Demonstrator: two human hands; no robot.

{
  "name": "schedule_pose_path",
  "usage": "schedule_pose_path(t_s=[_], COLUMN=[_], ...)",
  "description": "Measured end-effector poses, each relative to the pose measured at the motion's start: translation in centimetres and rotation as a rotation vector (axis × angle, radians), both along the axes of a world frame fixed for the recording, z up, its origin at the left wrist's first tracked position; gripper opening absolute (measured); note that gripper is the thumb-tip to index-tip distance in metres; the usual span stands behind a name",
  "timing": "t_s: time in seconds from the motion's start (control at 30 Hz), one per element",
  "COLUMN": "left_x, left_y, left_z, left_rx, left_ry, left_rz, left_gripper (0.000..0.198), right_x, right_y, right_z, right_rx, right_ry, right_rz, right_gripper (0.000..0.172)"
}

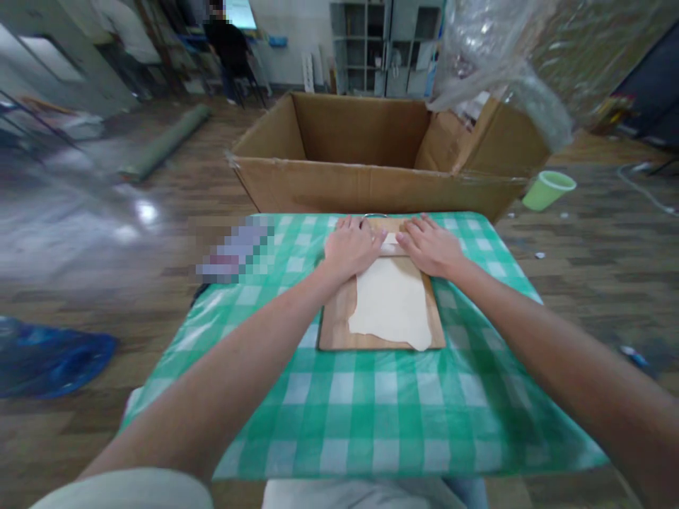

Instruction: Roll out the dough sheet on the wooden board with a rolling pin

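Observation:
A sheet of pale dough (391, 297) lies flat on a wooden board (337, 325), its near edge uneven and hanging slightly over the board's front edge. Across the far part of the dough is a light rolling pin (392, 249), mostly covered by my hands. On its left end sits my left hand (351, 246), fingers pointing away from me over the pin. My right hand (431, 245) holds the right end the same way, with its thumb turned inward. Both palms are down, and the undersides of the fingers are hidden.
A green-and-white checked cloth (339, 424) covers the table. A blurred-out flat object (236, 251) lies at its left edge. Beyond stands a large cardboard box (361, 184) with plastic wrap (509, 78). A green cup (549, 191) is at right. Two people are in the background.

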State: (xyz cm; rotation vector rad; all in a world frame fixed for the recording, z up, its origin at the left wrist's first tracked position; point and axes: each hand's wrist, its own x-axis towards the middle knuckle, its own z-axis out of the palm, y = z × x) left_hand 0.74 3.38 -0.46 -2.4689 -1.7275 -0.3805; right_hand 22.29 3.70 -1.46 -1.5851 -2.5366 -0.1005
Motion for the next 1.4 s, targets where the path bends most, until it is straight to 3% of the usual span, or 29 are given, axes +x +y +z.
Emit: schedule_pose_path(t_s=[0.1,0.3,0.37,0.43,0.53,0.73,0.9,1.07,1.3,1.4], left_x=[-0.3,-1.4,-1.5,-1.6,-1.7,-1.7,-1.8,-2.1,-2.5,-2.6], left_y=[-3.7,-12.3,-14.1,-14.4,-12.4,-4.7,1.5,6.8,10.4,11.0], left_z=[-0.5,-0.9,-0.9,-0.8,-0.7,-0.6,-0.4,-0.9,-1.2,-0.9], left_rx=[0.026,0.027,0.005,-0.014,-0.025,-0.042,-0.048,-0.107,-0.037,0.036], left_ry=[-0.043,-0.061,-0.070,-0.069,-0.047,-0.002,0.052,0.091,0.133,0.141], left_rz=[-0.022,-0.111,-0.133,-0.142,-0.127,-0.126,-0.126,-0.116,-0.228,-0.212], left_gripper=[0.067,0.081,0.083,0.084,0.082,0.071,0.062,0.056,0.048,0.048], right_x=[-0.1,1.1,1.6,1.9,1.8,0.7,-0.1,-0.5,-0.8,-1.3], right_y=[-3.8,-11.7,-13.2,-13.5,-11.9,-5.2,0.6,5.1,8.7,9.3], right_z=[-0.2,-1.1,-1.5,-1.5,-1.0,0.1,0.2,0.2,1.3,1.9], right_rx=[0.048,0.079,0.075,0.060,0.040,0.007,-0.019,-0.001,-0.118,-0.136], right_ry=[0.037,0.086,0.091,0.090,0.090,0.057,0.027,0.058,-0.084,-0.024], right_rz=[-0.039,0.037,0.068,0.085,0.085,0.035,-0.029,-0.088,0.037,-0.132], right_gripper=[0.082,0.081,0.082,0.082,0.081,0.081,0.076,0.082,0.057,0.063])
